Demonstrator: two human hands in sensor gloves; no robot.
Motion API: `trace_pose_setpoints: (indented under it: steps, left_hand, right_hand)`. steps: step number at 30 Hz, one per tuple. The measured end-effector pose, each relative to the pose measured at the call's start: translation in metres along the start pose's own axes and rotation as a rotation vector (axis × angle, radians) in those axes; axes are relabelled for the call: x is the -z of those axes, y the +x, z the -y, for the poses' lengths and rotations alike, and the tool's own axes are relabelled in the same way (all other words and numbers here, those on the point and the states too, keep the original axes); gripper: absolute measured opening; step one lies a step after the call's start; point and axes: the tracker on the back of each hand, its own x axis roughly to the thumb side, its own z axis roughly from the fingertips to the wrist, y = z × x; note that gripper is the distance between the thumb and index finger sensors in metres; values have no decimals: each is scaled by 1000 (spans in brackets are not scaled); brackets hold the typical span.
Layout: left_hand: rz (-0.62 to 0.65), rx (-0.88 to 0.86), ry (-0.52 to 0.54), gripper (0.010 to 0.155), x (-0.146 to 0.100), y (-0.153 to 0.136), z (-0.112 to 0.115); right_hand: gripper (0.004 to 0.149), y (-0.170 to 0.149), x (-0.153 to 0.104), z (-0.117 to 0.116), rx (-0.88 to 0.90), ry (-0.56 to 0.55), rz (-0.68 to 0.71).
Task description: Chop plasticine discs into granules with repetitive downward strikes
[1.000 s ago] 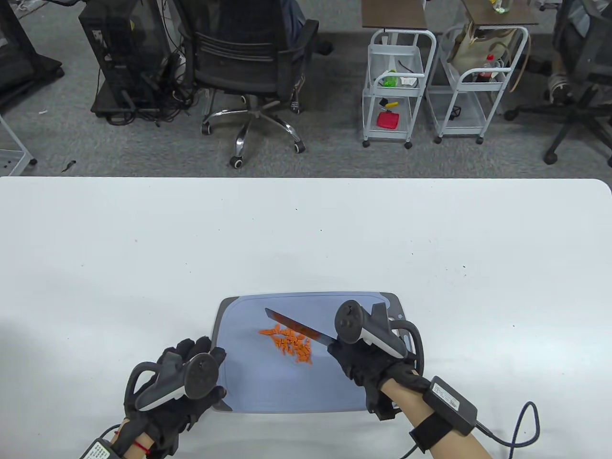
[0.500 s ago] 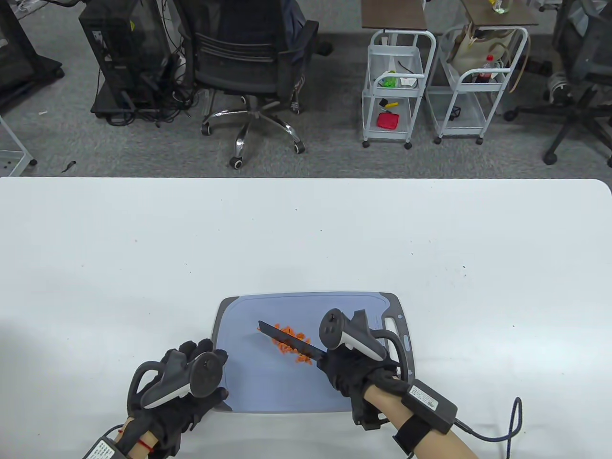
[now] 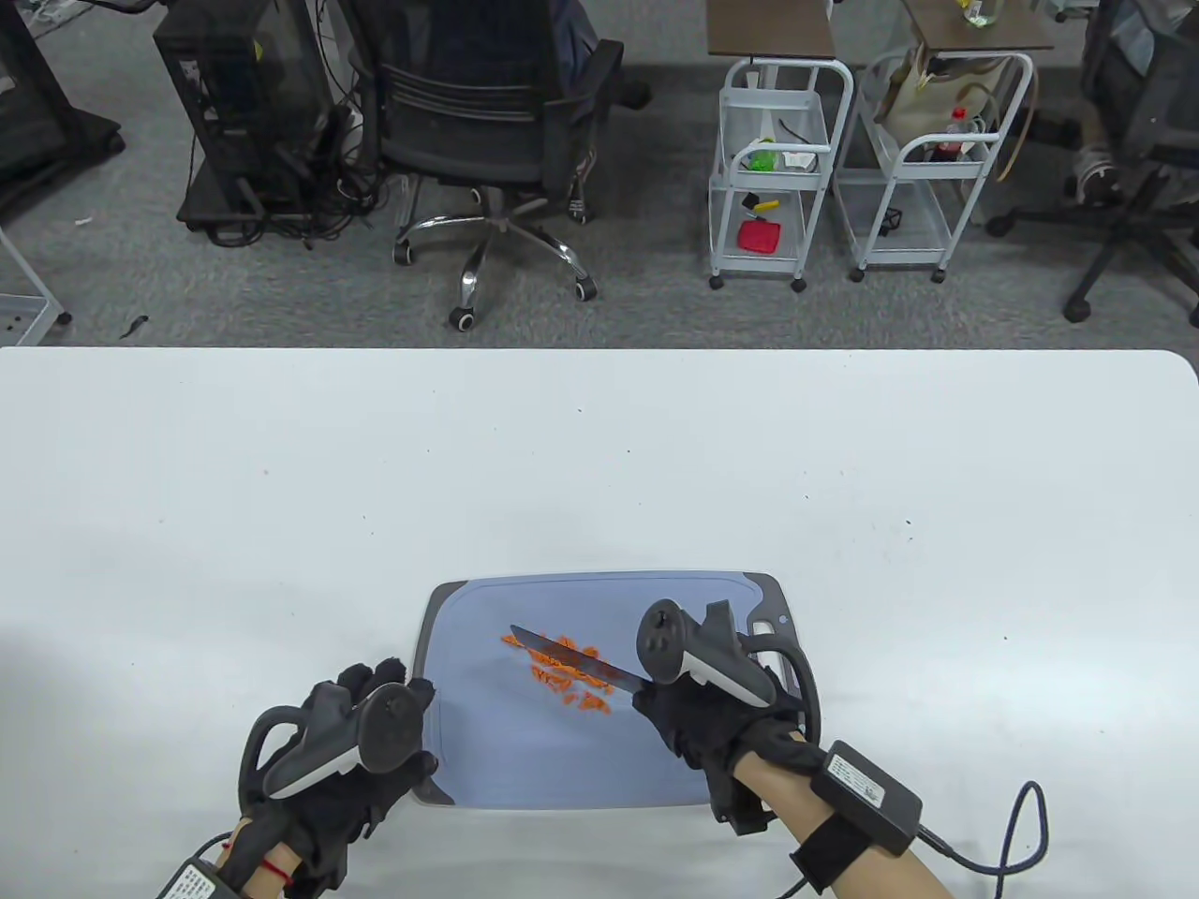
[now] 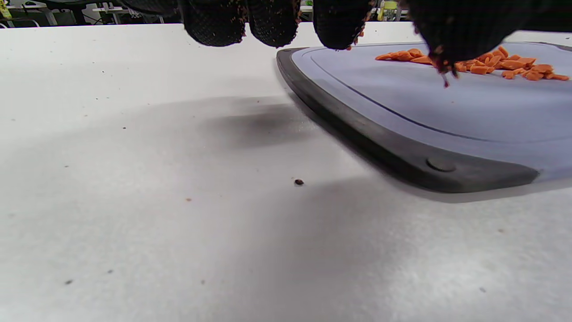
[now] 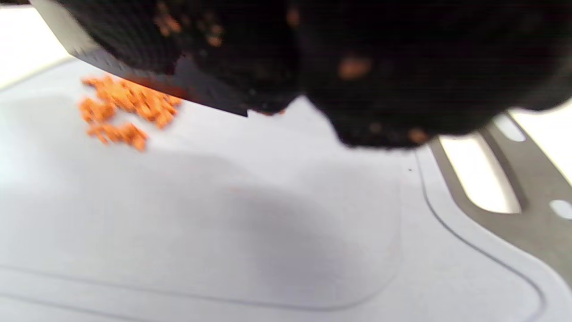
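A heap of small orange plasticine pieces (image 3: 562, 676) lies on a blue cutting board (image 3: 525, 758) with a grey rim. The pieces also show in the left wrist view (image 4: 491, 65) and the right wrist view (image 5: 125, 107). My right hand (image 3: 698, 716) grips the handle of a dark knife (image 3: 571, 660); its blade lies across the heap, pointing up-left. In the right wrist view the blade (image 5: 147, 76) sits just over the pieces. My left hand (image 3: 361, 740) is at the board's left edge, fingers (image 4: 272, 22) hanging over the rim, holding nothing.
The board (image 4: 393, 147) lies near the front edge of a white table (image 3: 599, 449). Beyond the table stand an office chair (image 3: 487, 122) and two white wire carts (image 3: 777, 159). A cable (image 3: 1012, 843) runs from my right wrist.
The knife went from above the heap's right side down-left onto it, then shifted slightly right with the blade lying across the pieces. The left hand moved a little down-left.
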Motion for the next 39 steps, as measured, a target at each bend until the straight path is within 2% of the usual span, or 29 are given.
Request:
trace_pose_setpoints:
  steps: [3,5,7,8,10,14,16,18,19,23,27,32,34,39]
  left_hand:
    - [4,10,-1,79,0,0,0]
    - [12,16,-7,79,0,2,0]
    - [19,21,0,79,-2,3,0]
    - [20,19,2,79,-2,4,-1]
    - [23,13,7,79,-3,5,-2]
    - [20,11,13,79,-3,4,-2]
    - [16,3,17,79,-3,3,-3]
    - [12,-6,16,79,-2,1,-3]
    - [8,-6,16,79,-2,-1,-3]
    - [-8,-15,17,79,-2,-4,-3]
    - [-33,-49,50,79,-2,-12,-9]
    - [-74,-64,60,79,0,-25,-11]
    - [-79,-60,51,79,2,-26,-9]
    - [-60,-45,36,79,3,-20,-7]
  right_hand:
    - [56,2,0,-7,66,99,16]
    - [56,7,6,-23,65,175,35]
    - [56,7,13,-32,53,198,35]
    - [56,6,18,-34,46,161,35]
    - [56,1,26,-33,86,161,21]
    - [55,-6,34,-13,181,187,27]
    - [54,3,32,3,257,105,57]
    - [52,18,34,21,226,-24,90]
    - [51,27,39,30,151,-76,119]
    - [49,52,71,46,-111,-141,292]
    - [51,70,96,43,-251,-216,378]
    - [51,81,105,24,-323,-198,427]
    - [54,72,103,20,-356,-179,416]
    - [55,35,93,15,-258,-170,361]
